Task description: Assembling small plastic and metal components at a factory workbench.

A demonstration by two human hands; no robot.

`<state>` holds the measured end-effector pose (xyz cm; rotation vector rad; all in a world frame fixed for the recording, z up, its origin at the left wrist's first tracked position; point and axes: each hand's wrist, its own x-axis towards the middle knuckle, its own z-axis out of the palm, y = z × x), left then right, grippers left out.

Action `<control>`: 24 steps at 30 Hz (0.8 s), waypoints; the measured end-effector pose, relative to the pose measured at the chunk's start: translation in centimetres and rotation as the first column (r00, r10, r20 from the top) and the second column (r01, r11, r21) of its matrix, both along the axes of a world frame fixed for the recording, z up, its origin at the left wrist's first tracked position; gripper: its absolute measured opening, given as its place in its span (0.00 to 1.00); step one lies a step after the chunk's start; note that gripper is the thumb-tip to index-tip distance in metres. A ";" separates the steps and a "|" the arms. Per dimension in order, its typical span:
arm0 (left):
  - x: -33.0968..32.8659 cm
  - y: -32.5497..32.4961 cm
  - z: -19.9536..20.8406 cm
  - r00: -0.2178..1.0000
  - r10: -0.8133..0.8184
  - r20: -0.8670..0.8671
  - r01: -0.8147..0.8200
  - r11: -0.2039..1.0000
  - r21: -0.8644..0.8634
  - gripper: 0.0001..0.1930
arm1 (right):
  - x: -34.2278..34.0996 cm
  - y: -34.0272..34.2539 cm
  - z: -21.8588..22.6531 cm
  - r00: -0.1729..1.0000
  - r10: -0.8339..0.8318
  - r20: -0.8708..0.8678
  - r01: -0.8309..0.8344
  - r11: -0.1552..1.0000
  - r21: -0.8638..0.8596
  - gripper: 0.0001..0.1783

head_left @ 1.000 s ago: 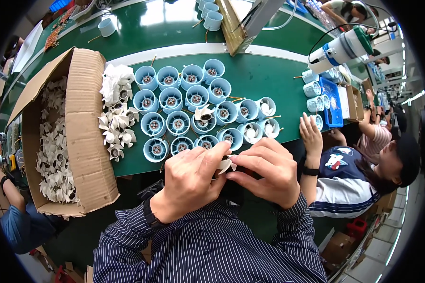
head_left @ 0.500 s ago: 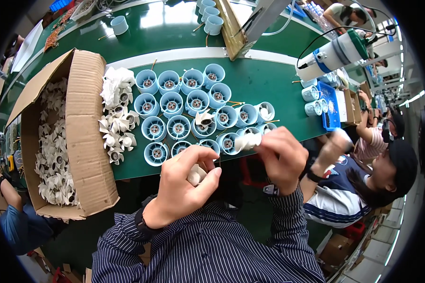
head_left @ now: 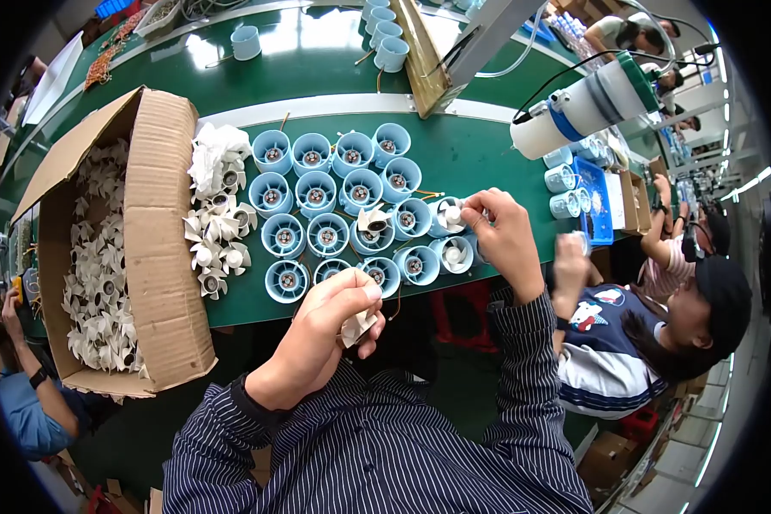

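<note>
- I would call this place a factory workshop, with work done in series.
- On the long green counter, I see many equal light-blue housings standing in rows.
- An open cardboard box carries a big quantity of white fan wheels.
- Several co-workers are placed along the counters, on my right side and farther away.
- At the far right, I notice long strip lights.
</note>
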<state>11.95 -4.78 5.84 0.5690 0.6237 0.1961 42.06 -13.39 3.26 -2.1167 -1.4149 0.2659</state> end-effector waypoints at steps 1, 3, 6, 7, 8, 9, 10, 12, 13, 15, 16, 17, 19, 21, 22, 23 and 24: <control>0.1 -0.1 -0.1 1.000 -0.002 0.001 0.002 1.000 -0.001 0.10 | -0.1 0.0 0.3 1.000 -0.002 0.001 0.002 1.000 -0.001 0.09; -0.1 -0.4 -0.4 0.999 -0.012 0.040 0.012 1.000 0.012 0.12 | -0.7 0.5 0.8 1.000 0.003 -0.021 -0.002 0.998 0.055 0.07; 0.3 -0.8 -0.8 0.996 -0.039 0.083 0.038 0.999 0.020 0.15 | -1.1 0.6 0.8 0.999 0.015 0.052 -0.018 0.998 0.057 0.07; 0.5 -0.9 -0.8 0.993 -0.055 0.103 0.053 0.998 0.024 0.17 | -1.2 0.6 0.9 0.991 0.033 0.133 -0.037 0.999 0.031 0.06; 0.5 -1.0 -0.8 0.991 -0.066 0.120 0.063 0.998 0.030 0.18 | -1.2 0.7 0.8 0.976 0.056 0.209 -0.059 0.998 0.005 0.06; 0.6 -1.0 -0.8 0.991 -0.067 0.118 0.064 0.998 0.030 0.18 | -1.2 0.7 0.8 0.977 0.056 0.207 -0.058 0.998 0.004 0.06; 0.7 -1.1 -0.8 0.990 -0.074 0.117 0.069 0.997 0.043 0.19 | -1.2 0.8 0.9 0.974 0.068 0.216 -0.067 0.998 -0.008 0.06; 0.8 -1.2 -0.7 0.989 -0.087 0.117 0.079 0.994 0.071 0.21 | -1.3 0.8 1.1 0.968 0.092 0.235 -0.087 0.996 -0.033 0.06; 0.7 -1.1 -0.5 0.989 -0.087 0.115 0.079 0.994 0.072 0.21 | -1.3 0.9 1.2 0.968 0.092 0.234 -0.087 0.996 -0.032 0.06; 0.7 -0.6 -0.2 0.977 -0.194 0.091 0.182 0.976 0.122 0.22 | -1.0 0.6 1.3 0.967 0.105 0.231 -0.101 0.994 -0.032 0.07; 0.6 -0.6 -0.1 0.966 -0.246 0.077 0.233 0.961 0.147 0.22 | -0.9 0.5 1.3 0.967 0.112 0.229 -0.108 0.994 -0.031 0.07; 0.5 -0.8 0.0 0.966 -0.245 0.076 0.232 0.961 0.148 0.22 | -0.9 0.5 1.2 0.967 0.112 0.229 -0.108 0.994 -0.030 0.07; 0.5 -1.1 0.2 0.975 -0.221 0.027 0.208 0.946 0.249 0.20 | -0.9 0.4 0.9 0.979 0.108 0.172 -0.100 0.993 -0.056 0.07; 0.4 -1.2 0.4 0.978 -0.208 0.006 0.197 0.933 0.300 0.20 | -1.1 0.4 1.1 0.984 0.105 0.146 -0.095 0.993 -0.069 0.07; 0.4 -1.2 0.5 0.980 -0.200 0.015 0.187 0.940 0.285 0.20 | -1.4 0.5 1.3 0.973 0.109 0.201 -0.093 0.992 -0.087 0.08; 0.3 -1.1 0.6 0.981 -0.191 0.024 0.177 0.946 0.270 0.20 | -1.8 0.7 1.5 0.960 0.114 0.255 -0.091 0.990 -0.104 0.08; 0.2 -1.0 0.6 0.983 -0.181 0.032 0.167 0.952 0.255 0.21 | -2.1 0.8 1.6 0.944 0.121 0.307 -0.087 0.989 -0.121 0.08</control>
